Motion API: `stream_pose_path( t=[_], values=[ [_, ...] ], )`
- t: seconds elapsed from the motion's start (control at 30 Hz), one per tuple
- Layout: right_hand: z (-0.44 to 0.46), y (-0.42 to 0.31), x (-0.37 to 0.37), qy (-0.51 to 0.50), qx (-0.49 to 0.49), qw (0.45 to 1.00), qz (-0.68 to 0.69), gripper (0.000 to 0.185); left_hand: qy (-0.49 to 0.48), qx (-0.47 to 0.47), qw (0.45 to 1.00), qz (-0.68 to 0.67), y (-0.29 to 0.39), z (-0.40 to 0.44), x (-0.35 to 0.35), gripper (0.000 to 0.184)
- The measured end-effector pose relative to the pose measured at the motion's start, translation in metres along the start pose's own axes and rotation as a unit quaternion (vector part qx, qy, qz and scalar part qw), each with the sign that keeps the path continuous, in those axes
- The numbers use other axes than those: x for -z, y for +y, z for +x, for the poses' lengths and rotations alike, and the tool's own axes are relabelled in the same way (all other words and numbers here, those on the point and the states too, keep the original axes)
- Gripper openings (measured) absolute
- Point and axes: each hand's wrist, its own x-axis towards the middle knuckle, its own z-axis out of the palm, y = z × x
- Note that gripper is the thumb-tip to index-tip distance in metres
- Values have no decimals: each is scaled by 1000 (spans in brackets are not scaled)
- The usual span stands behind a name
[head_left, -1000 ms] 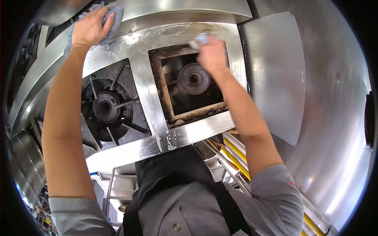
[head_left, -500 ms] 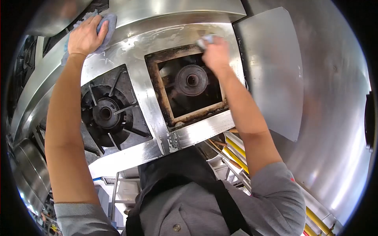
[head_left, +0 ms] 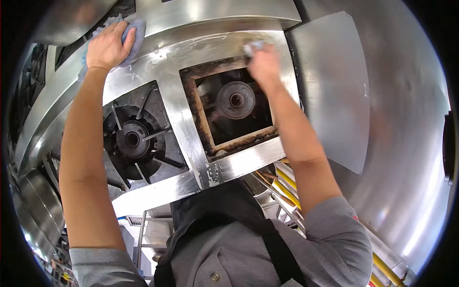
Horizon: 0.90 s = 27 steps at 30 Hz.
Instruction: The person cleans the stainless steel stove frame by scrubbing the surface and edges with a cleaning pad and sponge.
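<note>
My left hand [head_left: 107, 48] grips a bluish-grey cloth [head_left: 137, 36], pressed on the raised steel ledge at the stove's upper left. At the back edge of the right burner opening, my right hand [head_left: 264, 64] holds a small whitish wad [head_left: 254, 47] against the steel stove top [head_left: 174, 107]. Motion smears that hand, and the wad's kind is unclear. Below it lies a round burner [head_left: 236, 100], inside a square opening with a grimy brown rim [head_left: 193, 103]. Wet, soapy streaks [head_left: 193, 50] shine on the metal behind the opening.
To the left, another burner [head_left: 133, 138] sits under a dark grate with radiating bars. A steel side panel [head_left: 334, 91] stands along the right. Yellow pipes [head_left: 287, 193] run below the stove's front edge, close to my apron [head_left: 215, 210].
The view has shifted slightly, so the stove appears a little lower and further right. My right hand has moved slightly with the wad along the back edge; my left stays on the cloth.
</note>
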Motion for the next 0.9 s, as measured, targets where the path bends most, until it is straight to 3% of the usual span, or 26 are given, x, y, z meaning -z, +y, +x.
stream_pose_path(
  t=[0.1,0.17,0.23,0.3,0.37,0.43,0.47,0.5,0.53,0.63,0.7,0.77,0.87,0.9],
  values=[
    [13,-5,29,-65,-92,993,-17,43,-4,-14,1000,-1,0,1,1,33],
    [12,-52,11,-50,6,998,29,37,-9,-4,1000,0,2,2,3,33],
    [-3,-121,-12,97,18,988,118,30,-8,-5,1000,-1,2,3,2,33],
    [-8,-145,1,48,149,986,63,33,-10,-6,1000,-2,1,2,0,33],
    [-5,-114,4,39,156,980,114,29,10,-10,1000,-2,-2,1,-5,33],
    [6,-61,-2,50,55,993,90,32,1,-7,1000,-3,0,1,-3,34],
    [14,-29,-2,36,55,998,22,32,-6,-4,1000,-3,0,1,-1,34],
    [27,4,-22,83,52,994,-47,34,-8,0,1000,0,0,0,0,34],
    [29,10,-7,26,-93,995,-22,35,-7,-3,1000,-3,0,0,0,34],
    [38,-42,1,-53,-153,987,-13,35,-3,-8,1000,-12,3,2,5,36],
    [33,-103,3,-49,-77,995,-52,40,-3,-2,1000,-17,3,2,3,36],
    [21,-133,-8,51,12,998,45,39,-1,2,1000,-19,6,-1,9,35],
    [24,-85,-5,66,27,997,3,29,1,0,1000,-25,8,5,11,35],
    [31,-57,1,-40,-4,997,-69,28,-3,1,1000,-23,7,2,11,34]
  ],
)
